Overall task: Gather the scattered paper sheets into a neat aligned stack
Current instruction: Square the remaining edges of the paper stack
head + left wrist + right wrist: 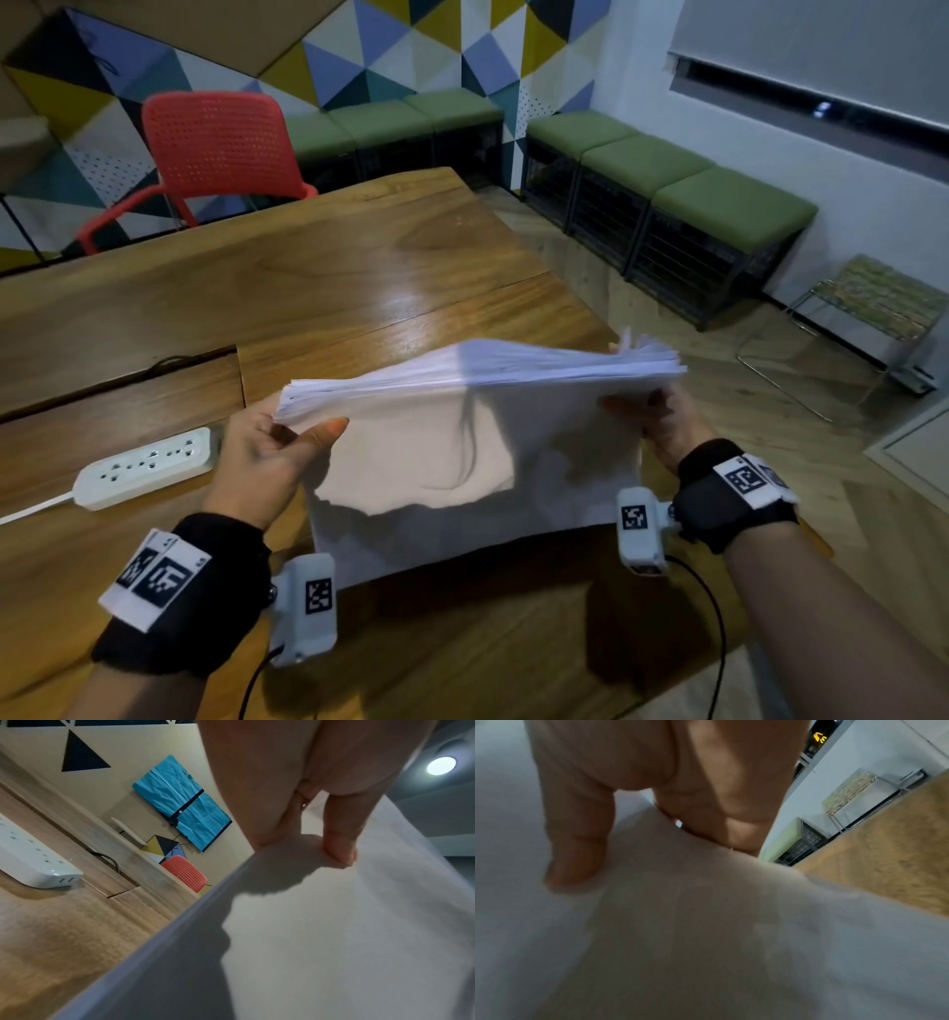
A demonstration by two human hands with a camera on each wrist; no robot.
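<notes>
Both hands up now: left hand [267, 462] and right hand [662, 426] pinch the stack of paper [462, 442] at its sides, upright over the table [308, 288]. Top edges fan unevenly; best loosen the fingers and tap the bottom edge down square.

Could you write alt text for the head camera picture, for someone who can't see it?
Two hands hold a thick stack of white paper upright over a wooden table, the left hand and right hand gripping its side edges. A white power strip lies left.
</notes>
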